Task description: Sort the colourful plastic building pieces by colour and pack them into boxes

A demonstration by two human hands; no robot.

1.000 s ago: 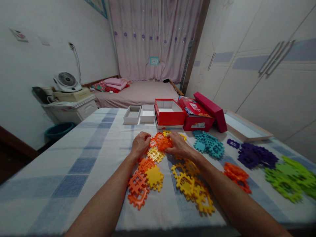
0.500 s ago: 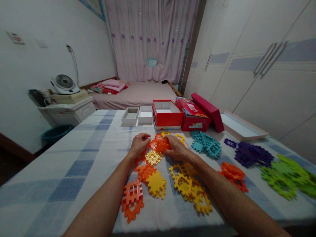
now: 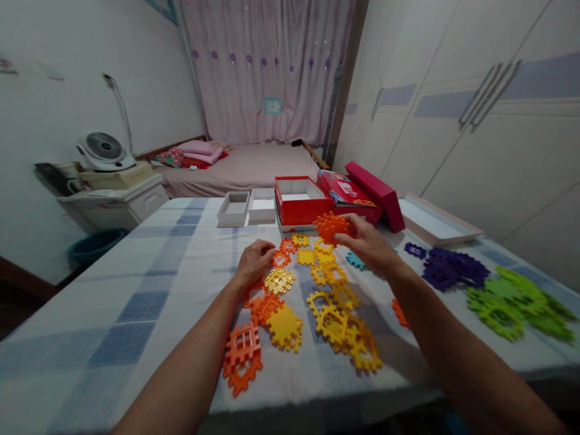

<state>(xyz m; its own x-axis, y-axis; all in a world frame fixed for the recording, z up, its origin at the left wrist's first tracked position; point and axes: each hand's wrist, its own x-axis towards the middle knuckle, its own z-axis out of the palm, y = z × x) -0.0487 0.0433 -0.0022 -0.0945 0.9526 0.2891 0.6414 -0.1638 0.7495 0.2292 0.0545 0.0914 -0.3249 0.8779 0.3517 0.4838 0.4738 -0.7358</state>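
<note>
My right hand (image 3: 367, 244) is closed on an orange interlocking plastic tile (image 3: 332, 228) with toothed edges, raised above the table in front of the red boxes. My left hand (image 3: 254, 263) rests on the cloth, its fingers loosely bent and slightly apart, beside a small orange tile (image 3: 281, 258). Between my forearms lie loose yellow tiles (image 3: 333, 320), a pale yellow lattice tile (image 3: 280, 280), a solid yellow tile (image 3: 284, 325) and orange tiles (image 3: 243, 347). My right hand and forearm hide most of the teal tiles (image 3: 356, 260) and another orange pile (image 3: 399, 313).
Purple tiles (image 3: 453, 269) and green tiles (image 3: 512, 305) lie at the right. Along the back stand two small white boxes (image 3: 233, 209), an open red box (image 3: 301, 211), a printed red box (image 3: 347, 190) with a red lid (image 3: 376, 194), and a shallow tray (image 3: 437, 220).
My right hand has lifted an orange tile off the pile and carried it up and to the right, uncovering small yellow and orange tiles. My left hand has stayed nearly in place; the view shifted slightly.
</note>
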